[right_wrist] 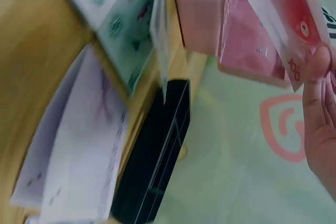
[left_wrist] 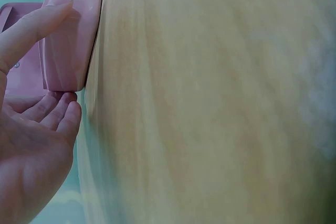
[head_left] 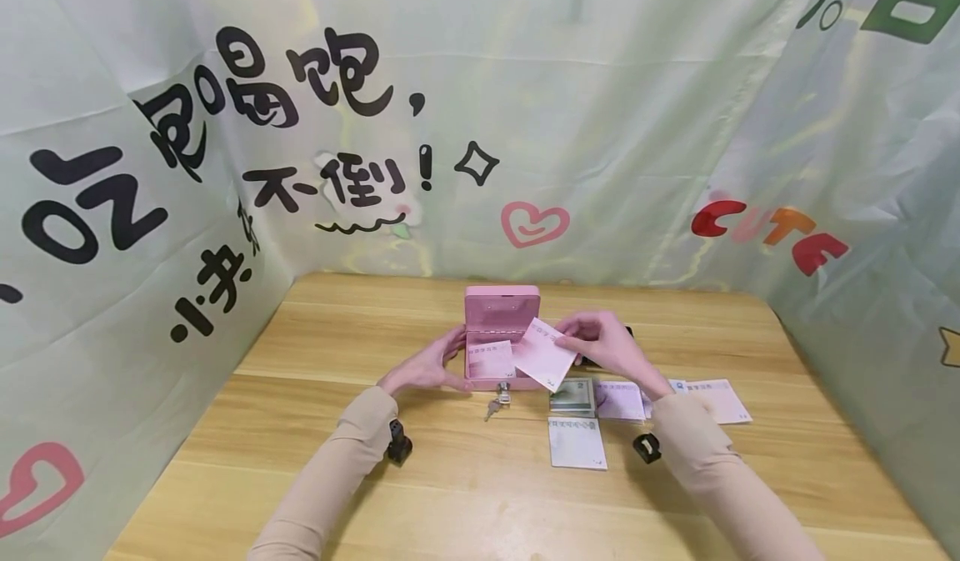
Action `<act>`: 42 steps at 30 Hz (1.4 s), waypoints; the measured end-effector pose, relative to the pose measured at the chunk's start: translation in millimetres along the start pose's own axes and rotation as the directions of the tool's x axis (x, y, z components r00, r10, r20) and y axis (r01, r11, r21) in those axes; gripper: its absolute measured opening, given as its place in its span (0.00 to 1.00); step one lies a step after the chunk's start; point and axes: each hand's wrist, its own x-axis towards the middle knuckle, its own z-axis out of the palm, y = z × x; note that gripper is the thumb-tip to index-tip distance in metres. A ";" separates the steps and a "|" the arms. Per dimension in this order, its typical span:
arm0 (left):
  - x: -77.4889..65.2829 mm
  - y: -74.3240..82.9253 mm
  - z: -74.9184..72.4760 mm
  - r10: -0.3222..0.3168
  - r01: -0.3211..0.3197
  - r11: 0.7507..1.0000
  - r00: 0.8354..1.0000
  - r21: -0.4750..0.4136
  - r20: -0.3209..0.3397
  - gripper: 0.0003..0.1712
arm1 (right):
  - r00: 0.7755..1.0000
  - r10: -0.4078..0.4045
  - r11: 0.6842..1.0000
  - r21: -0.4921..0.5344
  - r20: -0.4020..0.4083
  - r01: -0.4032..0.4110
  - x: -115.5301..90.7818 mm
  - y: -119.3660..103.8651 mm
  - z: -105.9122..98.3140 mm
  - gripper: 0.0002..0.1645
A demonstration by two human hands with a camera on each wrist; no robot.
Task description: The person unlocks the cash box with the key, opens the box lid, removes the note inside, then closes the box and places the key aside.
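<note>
A pink cash box (head_left: 502, 304) stands on the table with its lid up. Inside, at the left, lies a pale pink banknote (head_left: 491, 359). My left hand (head_left: 429, 367) holds the box at its left end: the thumb lies against the front, and the fingertips touch the end wall in the left wrist view. With thumb and fingers my right hand (head_left: 600, 340) pinches another banknote (head_left: 546, 353) over the box's right half. Its red printed face, marked 100, shows in the right wrist view. Keys (head_left: 492, 409) hang from the lock (head_left: 504, 393) on the box's front.
Right of the box lie a greenish banknote (head_left: 573, 398), a pale note (head_left: 577, 444), a purple note (head_left: 620, 401) and a pinkish note (head_left: 722, 401), partly behind my right forearm. A black object (right_wrist: 152, 166) stands behind them. Curtains (head_left: 615, 127) enclose the table.
</note>
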 end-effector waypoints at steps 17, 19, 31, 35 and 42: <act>-0.9 1.7 -0.6 0.022 -0.021 0.999 1.000 -0.042 0.007 0.67 | 0.994 -0.038 0.999 -0.025 0.106 0.041 -46.9 17.8 -40.1 0.09; -1.2 1.4 -1.1 0.025 -0.024 0.999 1.000 -0.045 0.010 0.67 | 0.991 -0.042 0.998 -0.031 0.124 0.046 -51.2 20.1 -44.5 0.09; -1.3 -1.5 -1.0 -0.003 0.003 0.999 1.000 -0.033 0.014 0.68 | 0.965 0.011 0.999 -0.054 0.263 0.004 -67.5 31.6 -63.8 0.10; -1.3 -1.6 -0.7 0.003 -0.003 0.999 1.000 -0.036 0.012 0.68 | 0.957 0.005 0.996 -0.082 0.290 0.020 -70.8 35.1 -67.6 0.10; -1.6 0.5 -0.3 0.007 -0.007 0.999 1.000 -0.044 0.013 0.67 | 0.927 0.010 0.999 -0.049 0.374 0.010 -75.5 43.1 -71.7 0.09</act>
